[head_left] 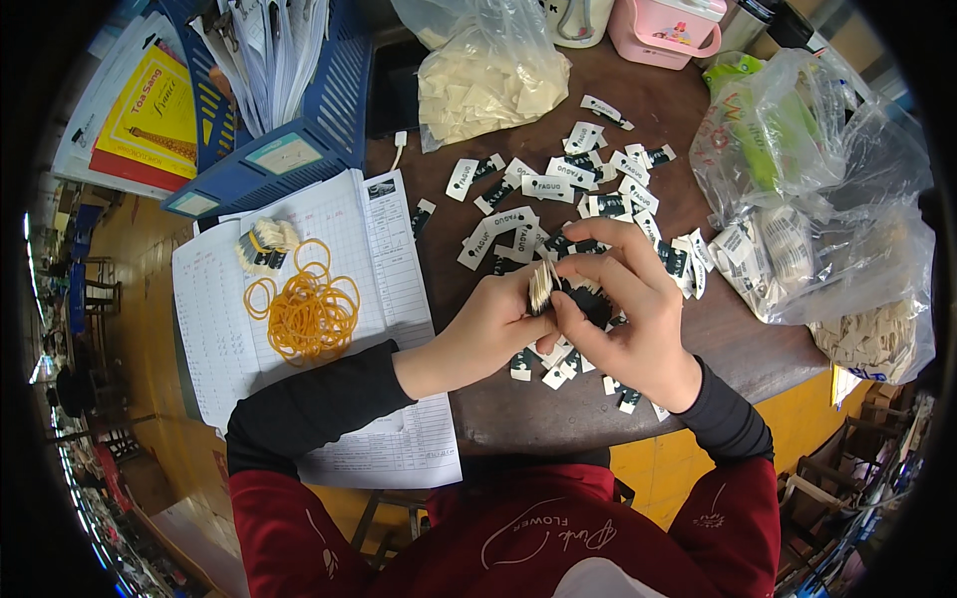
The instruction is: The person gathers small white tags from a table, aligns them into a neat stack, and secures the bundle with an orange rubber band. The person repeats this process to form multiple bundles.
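My left hand (488,324) is closed around a small stack of fabric labels (541,286), held on edge above the brown table. The thumb and forefinger of my right hand (638,309) pinch a label at the right side of that stack; its other fingers are bent over the table. Beneath and beyond both hands, many loose white and dark green labels (548,187) lie scattered and overlapping. To the left, a banded bundle of labels (267,246) rests on paper sheets, beside a heap of orange rubber bands (314,317).
Ruled sheets (214,329) cover the table's left side. Behind them stands a blue file rack (334,120) with papers. A clear bag of cream labels (488,90) sits at the back, near a pink container (663,35). Plastic bags (778,149) with label bundles occupy the right edge.
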A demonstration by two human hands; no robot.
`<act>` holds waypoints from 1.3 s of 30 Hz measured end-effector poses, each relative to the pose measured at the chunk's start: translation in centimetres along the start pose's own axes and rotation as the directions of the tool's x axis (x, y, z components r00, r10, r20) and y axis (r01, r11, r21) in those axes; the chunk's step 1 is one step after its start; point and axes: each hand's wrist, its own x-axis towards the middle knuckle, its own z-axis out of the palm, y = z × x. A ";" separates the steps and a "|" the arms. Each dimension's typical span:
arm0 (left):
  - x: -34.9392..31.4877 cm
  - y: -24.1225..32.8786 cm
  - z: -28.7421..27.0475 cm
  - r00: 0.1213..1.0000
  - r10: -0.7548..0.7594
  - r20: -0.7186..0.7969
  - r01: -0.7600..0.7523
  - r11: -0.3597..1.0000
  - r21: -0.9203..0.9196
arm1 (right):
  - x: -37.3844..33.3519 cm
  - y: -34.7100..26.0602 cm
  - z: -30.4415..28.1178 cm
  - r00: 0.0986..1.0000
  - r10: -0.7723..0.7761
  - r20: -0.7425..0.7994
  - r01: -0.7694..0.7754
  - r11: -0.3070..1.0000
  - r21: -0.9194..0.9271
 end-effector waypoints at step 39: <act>0.1 0.4 0.0 0.996 -0.062 0.064 0.078 0.957 -0.279 | 0.3 0.4 0.1 0.988 0.154 0.016 -0.153 0.962 0.226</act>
